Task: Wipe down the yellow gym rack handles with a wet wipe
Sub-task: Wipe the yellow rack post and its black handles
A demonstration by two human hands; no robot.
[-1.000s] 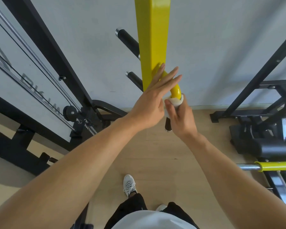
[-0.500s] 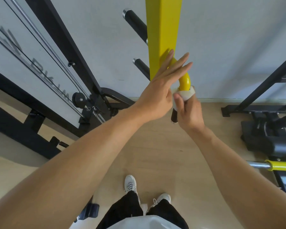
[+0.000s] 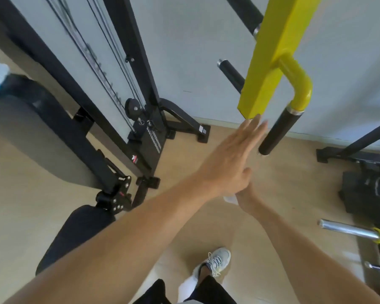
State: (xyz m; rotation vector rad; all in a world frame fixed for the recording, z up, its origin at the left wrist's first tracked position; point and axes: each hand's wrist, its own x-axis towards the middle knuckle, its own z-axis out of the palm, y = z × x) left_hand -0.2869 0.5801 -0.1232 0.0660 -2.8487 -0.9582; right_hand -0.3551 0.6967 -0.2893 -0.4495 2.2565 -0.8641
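Note:
A yellow square rack post (image 3: 270,53) comes down from the top right, with a bent yellow handle (image 3: 298,84) that ends in a black grip (image 3: 279,132). My left hand (image 3: 230,163) is flat, fingers straight and together, its fingertips just under the post's lower end. My right hand (image 3: 247,199) sits lower, mostly hidden behind the left hand, and holds a white wet wipe (image 3: 230,199), of which only a small corner shows. Neither hand touches the handle.
A black cable machine frame (image 3: 140,95) with a pulley stands at the left against the grey wall. A black bench (image 3: 79,229) lies lower left. Black pegs (image 3: 230,73) stick out behind the post. A barbell with a yellow sleeve (image 3: 360,232) and black equipment are at the right.
Both hands have come off the yellow handle and dropped down. The right hand with the wipe has pulled back below the left hand. The view has swung left and down.

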